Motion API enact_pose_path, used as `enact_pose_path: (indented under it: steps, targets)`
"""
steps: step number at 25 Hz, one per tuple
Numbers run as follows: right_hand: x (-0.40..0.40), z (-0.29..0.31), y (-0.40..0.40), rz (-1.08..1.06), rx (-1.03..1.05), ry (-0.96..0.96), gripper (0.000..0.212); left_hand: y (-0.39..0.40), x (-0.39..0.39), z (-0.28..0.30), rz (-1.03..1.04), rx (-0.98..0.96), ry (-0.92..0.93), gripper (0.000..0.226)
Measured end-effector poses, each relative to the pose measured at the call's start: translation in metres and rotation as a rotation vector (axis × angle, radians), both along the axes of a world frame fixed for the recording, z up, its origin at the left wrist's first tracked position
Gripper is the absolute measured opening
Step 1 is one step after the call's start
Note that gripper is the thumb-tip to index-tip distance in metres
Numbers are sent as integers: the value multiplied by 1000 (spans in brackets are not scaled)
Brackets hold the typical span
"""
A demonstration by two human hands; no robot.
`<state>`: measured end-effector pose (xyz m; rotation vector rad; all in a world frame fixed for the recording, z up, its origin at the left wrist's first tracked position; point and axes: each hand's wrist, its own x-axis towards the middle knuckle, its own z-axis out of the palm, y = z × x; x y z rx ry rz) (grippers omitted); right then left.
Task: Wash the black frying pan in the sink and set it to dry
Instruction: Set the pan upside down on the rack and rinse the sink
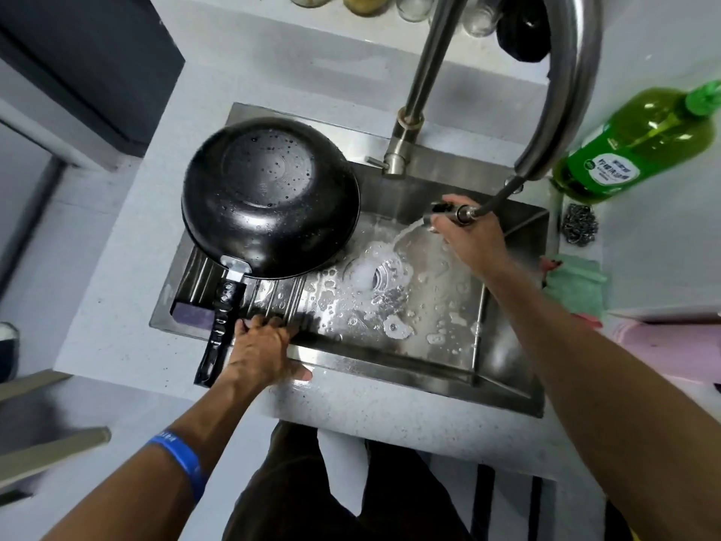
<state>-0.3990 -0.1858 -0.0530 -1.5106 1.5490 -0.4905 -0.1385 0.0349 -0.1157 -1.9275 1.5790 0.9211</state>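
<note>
Frying pan (269, 197) black, glossy, dotted with water beads; handle bracket silver. Sink (421, 369) brushed steel grey, ribbed drainer (273, 294) striped. Sponge (193, 312) purple. Worktop (117, 306) pale grey, finely speckled. Soap bottle (640, 142) green, white-green label. Scourer (579, 224) silver. Cloth (577, 283) mint green. Wristband (181, 458) blue. Foam white.

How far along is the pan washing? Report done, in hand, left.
Done: the black frying pan lies upside down, beaded with water, on the ribbed steel rack at the sink's left. In hand: the right hand holds the pull-out spray head, rinsing suds off the steel sink floor; the left hand rests at the rack by the pan's handle. Left: clear suds, stop water.
</note>
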Motion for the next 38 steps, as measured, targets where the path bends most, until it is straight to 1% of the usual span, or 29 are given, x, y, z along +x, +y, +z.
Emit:
enact_pose_path:
  steps: [2, 3, 5, 8, 11, 14, 16, 18, 20, 23, 27, 30, 32, 33, 34, 36, 38]
  targets:
    - [-9, 5, -12, -6, -148, 138, 17, 2, 1, -3, -9, -33, -2, 102]
    - [-16, 8, -17, 25, -184, 217, 15, 3, 2, -4, -6, -41, -5, 102]
    - [-33, 14, -27, 89, -181, 402, 14, 2, 3, -6, 2, -49, -5, 102]
    - [-57, 18, -38, 139, -160, 649, 22, 1, 3, -9, 24, -30, 8, 103]
    - [-70, 27, -39, 208, -72, 734, 19, 0, 3, -8, 35, -3, 9, 104]
    - [-74, 33, -36, 299, -16, 846, 28, -1, 1, -6, 34, 2, 10, 103]
    - [-71, 33, -32, 356, 23, 871, 33, -1, 1, -4, 33, 2, 10, 102]
    - [-66, 29, -24, 370, 89, 846, 37, -1, 1, -3, 43, 3, 17, 101]
    - [-61, 23, -13, 372, 144, 760, 37, 1, 1, 0, 42, 6, 17, 100]
    - [-49, 15, 4, 405, 143, 593, 31, 3, 2, 4, 35, 4, 27, 97]
    - [-22, 18, 31, 347, 222, 325, 21, 1, 1, 5, 21, 32, 20, 96]
    - [8, 22, 53, 355, 221, 255, 24, 3, 2, 0, 33, 38, 14, 96]
    - [30, 24, 68, 345, 227, 156, 16, 1, 0, 2, 36, 60, -2, 94]
    - [40, 26, 74, 341, 232, 100, 10, -1, -4, 7, 48, 68, -1, 87]
    - [51, 27, 80, 348, 226, 54, 6, -5, -7, 9, 91, 36, 17, 72]
    - [73, 29, 90, 366, 202, -1, 21, -18, -10, 19, 201, -97, 101, 33]
    - [90, 31, 96, 370, 183, -36, 36, -27, -8, 19, 391, -245, 227, 15]
